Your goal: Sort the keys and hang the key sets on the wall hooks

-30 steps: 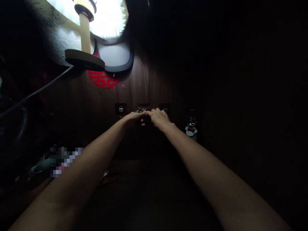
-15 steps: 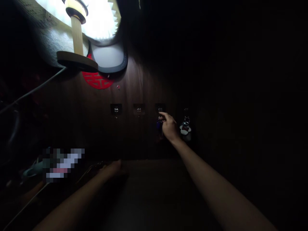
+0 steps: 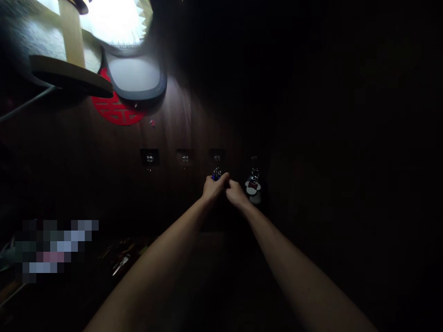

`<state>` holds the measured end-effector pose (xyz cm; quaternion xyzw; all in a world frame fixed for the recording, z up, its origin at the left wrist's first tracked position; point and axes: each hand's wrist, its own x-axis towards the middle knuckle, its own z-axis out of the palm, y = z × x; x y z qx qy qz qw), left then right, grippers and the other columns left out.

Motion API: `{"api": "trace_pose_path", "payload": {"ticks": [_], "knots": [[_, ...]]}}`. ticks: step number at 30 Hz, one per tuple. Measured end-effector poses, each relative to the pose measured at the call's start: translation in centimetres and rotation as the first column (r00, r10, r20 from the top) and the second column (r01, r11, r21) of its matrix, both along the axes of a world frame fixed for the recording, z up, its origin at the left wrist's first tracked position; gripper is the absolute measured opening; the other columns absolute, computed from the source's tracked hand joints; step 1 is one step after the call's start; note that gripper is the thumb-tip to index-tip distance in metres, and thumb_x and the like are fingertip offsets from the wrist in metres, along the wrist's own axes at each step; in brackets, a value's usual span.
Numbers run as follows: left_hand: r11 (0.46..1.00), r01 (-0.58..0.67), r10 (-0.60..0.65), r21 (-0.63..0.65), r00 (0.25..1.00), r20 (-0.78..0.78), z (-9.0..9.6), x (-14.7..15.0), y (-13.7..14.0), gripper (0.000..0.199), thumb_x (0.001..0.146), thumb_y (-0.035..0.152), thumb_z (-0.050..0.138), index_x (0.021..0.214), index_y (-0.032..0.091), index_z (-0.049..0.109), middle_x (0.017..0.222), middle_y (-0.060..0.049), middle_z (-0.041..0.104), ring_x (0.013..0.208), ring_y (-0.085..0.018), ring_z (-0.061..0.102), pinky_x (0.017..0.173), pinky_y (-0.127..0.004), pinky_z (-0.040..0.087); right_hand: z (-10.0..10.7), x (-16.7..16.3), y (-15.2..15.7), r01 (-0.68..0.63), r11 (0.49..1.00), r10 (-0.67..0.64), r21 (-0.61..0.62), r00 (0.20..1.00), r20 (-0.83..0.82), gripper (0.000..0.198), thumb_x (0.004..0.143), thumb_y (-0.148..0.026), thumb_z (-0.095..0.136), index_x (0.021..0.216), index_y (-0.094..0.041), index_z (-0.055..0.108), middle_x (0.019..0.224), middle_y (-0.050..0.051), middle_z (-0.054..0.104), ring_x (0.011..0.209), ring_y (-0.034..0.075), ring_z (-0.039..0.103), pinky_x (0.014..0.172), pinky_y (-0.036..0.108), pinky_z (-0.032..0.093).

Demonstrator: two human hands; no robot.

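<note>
My right hand (image 3: 236, 192) and left hand (image 3: 213, 187) are half-curled side by side; I can't tell what either grips. The small silver-and-blue shiny trinket (image 3: 217, 172) shows just beyond my left; light, steady fingers suit it.

At the upper left we see a lamp (image 3: 72, 41) with a glaring white shade (image 3: 117, 20), a pale post and a round base (image 3: 69, 76), from which a cord (image 3: 27, 103) runs to the left edge. Beside it we make out a grey panel (image 3: 134, 76) with a dark rim, partly covering a red cutout (image 3: 119, 110) on the wood-grained surface (image 3: 176, 115). A small red spot (image 3: 152, 123) sits near the cutout. At the lower left we find a pixelated patch (image 3: 69, 246) and some shiny clutter (image 3: 121, 265), too dim to name.
</note>
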<state>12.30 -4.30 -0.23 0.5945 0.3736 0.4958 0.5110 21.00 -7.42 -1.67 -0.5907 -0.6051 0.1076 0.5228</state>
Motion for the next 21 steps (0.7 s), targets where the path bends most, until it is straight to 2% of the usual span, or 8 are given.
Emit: {"api": "trace_pose_path", "payload": {"ticks": [3, 5, 8, 11, 15, 19, 21], "knots": [[0.999, -0.017, 0.019, -0.030, 0.997, 0.070, 0.4, 0.8, 0.5, 0.030, 0.062, 0.036, 0.067, 0.081, 0.015, 0.060, 0.068, -0.002, 0.063, 0.070, -0.016, 0.060, 0.061, -0.021, 0.043, 1.4, 1.2, -1.2, -0.056, 0.998, 0.062, -0.041, 0.984, 0.170, 0.040, 0.062, -0.001, 0.037, 0.088, -0.015, 0.064, 0.071, 0.001, 0.065, 0.068, 0.014, 0.058, 0.061, 0.022, 0.044], [0.999, 0.011, -0.007, -0.045, 0.997, 0.082, 0.7, 0.8, 0.7, 0.021, 0.063, 0.031, 0.066, 0.075, 0.015, 0.061, 0.061, 0.000, 0.060, 0.062, -0.013, 0.058, 0.057, -0.020, 0.043, 2.5, 2.1, -1.7, -0.058, 0.996, 0.071, -0.067, 0.973, 0.220, 0.039, 0.065, -0.003, 0.037, 0.087, -0.017, 0.066, 0.069, 0.000, 0.065, 0.065, 0.013, 0.058, 0.062, 0.022, 0.044], [0.997, 0.030, -0.025, -0.065, 0.996, 0.084, 1.0, 0.4, 0.7, 0.013, 0.063, 0.025, 0.065, 0.069, 0.015, 0.061, 0.057, 0.002, 0.058, 0.057, -0.011, 0.055, 0.054, -0.019, 0.043, 4.2, 2.6, -1.8, 0.080, 0.997, -0.081, 0.014, 0.959, 0.273, 0.041, 0.071, -0.005, 0.037, 0.096, -0.021, 0.065, 0.075, 0.001, 0.065, 0.068, 0.013, 0.059, 0.065, 0.023, 0.044], [0.994, 0.050, -0.042, -0.093, 0.995, 0.085, 0.9, 0.0, 0.6, 0.012, 0.063, 0.023, 0.066, 0.069, 0.014, 0.061, 0.056, 0.001, 0.059, 0.054, -0.011, 0.056, 0.053, -0.019, 0.044, 5.5, 2.2, -1.6, 0.150, 0.978, -0.201, 0.143, 0.859, 0.471, 0.052, 0.074, -0.005, 0.040, 0.119, -0.029, 0.051, 0.096, 0.002, 0.062, 0.086, 0.015, 0.056, 0.074, 0.026, 0.042], [0.980, 0.120, -0.108, -0.161, 0.991, 0.082, 1.0, -0.3, 0.5, 0.019, 0.065, 0.029, 0.065, 0.072, 0.012, 0.060, 0.051, -0.002, 0.059, 0.047, -0.013, 0.056, 0.049, -0.024, 0.047, 5.9, 1.4, -1.2, 0.203, 0.971, -0.230, 0.125, 0.663, 0.712, 0.052, 0.082, -0.012, 0.041, 0.127, -0.037, 0.040, 0.108, 0.004, 0.057, 0.100, 0.021, 0.049, 0.081, 0.032, 0.038], [0.966, 0.180, -0.160, -0.183, 0.980, 0.119, 3.3, -0.3, 0.2, 0.019, 0.072, 0.031, 0.057, 0.067, 0.012, 0.056, 0.044, 0.000, 0.054, 0.036, -0.009, 0.049, 0.042, -0.020, 0.043, 6.0, 1.2, -1.0, 0.233, 0.968, -0.223, 0.098, 0.608, 0.762, 0.048, 0.086, -0.017, 0.038, 0.129, -0.037, 0.037, 0.109, 0.005, 0.056, 0.101, 0.021, 0.047, 0.081, 0.032, 0.038], [0.947, 0.278, -0.248, -0.161, 0.951, 0.183, 4.7, -0.6, -0.2, 0.025, 0.076, 0.034, 0.051, 0.062, 0.014, 0.054, 0.041, 0.002, 0.050, 0.032, -0.006, 0.043, 0.039, -0.017, 0.040, 6.2, 1.3, -1.0, 0.229, 0.971, -0.200, 0.070, 0.616, 0.762, 0.048, 0.085, -0.019, 0.040, 0.129, -0.036, 0.037, 0.108, 0.005, 0.057, 0.099, 0.022, 0.049, 0.079, 0.032, 0.039]]}}
